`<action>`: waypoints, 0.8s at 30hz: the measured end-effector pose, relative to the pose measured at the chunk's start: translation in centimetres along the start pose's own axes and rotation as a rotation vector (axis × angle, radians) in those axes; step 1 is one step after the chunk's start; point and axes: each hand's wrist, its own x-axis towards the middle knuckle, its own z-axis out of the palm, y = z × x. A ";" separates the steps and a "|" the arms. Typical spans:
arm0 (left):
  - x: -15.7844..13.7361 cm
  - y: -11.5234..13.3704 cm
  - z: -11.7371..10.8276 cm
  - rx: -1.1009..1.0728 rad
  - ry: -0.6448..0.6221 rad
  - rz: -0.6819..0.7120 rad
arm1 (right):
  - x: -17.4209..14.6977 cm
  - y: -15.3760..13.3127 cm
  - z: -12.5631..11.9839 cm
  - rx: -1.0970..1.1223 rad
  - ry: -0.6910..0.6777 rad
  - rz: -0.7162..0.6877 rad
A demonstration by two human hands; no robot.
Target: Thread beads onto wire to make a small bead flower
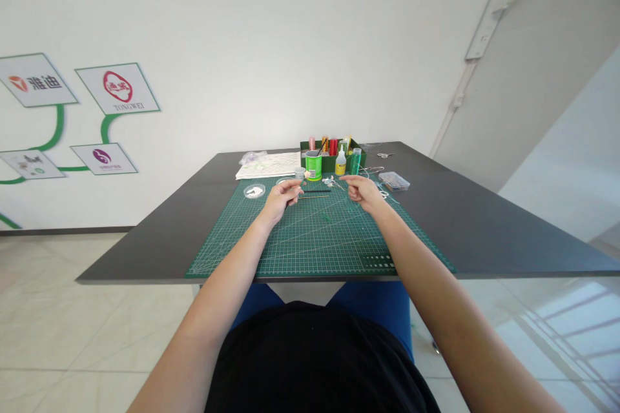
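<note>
My left hand [283,199] is held above the green cutting mat [320,245], thumb and fingers pinched together. A tiny pale piece shows by its fingertips, too small to name. To the right, my right hand [362,192] is also closed, its index finger and thumb pressed together and pointing left. Whatever it holds, perhaps a fine strand, cannot be made out. Between and beyond the hands stand a bright green can [314,168] and a glue bottle [340,161] with a yellow label. A dark thin stick [317,191] lies on the mat near my left fingers.
A dark green box [358,147] at the back holds several thread spools. White sheets [271,165] lie to its left. A round clear dish [254,191] stands left of my hand. A clear plastic case [394,181] and scissors [385,155] lie on the right.
</note>
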 end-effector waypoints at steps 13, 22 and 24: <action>0.2 0.0 -0.3 -0.041 0.031 0.031 | 0.2 0.2 -0.1 -0.064 0.128 0.006; 0.4 0.6 -0.7 -0.065 0.072 0.059 | 0.4 0.2 -0.2 -0.051 0.179 0.020; 0.4 0.7 -0.8 -0.070 0.082 0.068 | 0.3 0.1 -0.1 -0.041 0.216 0.032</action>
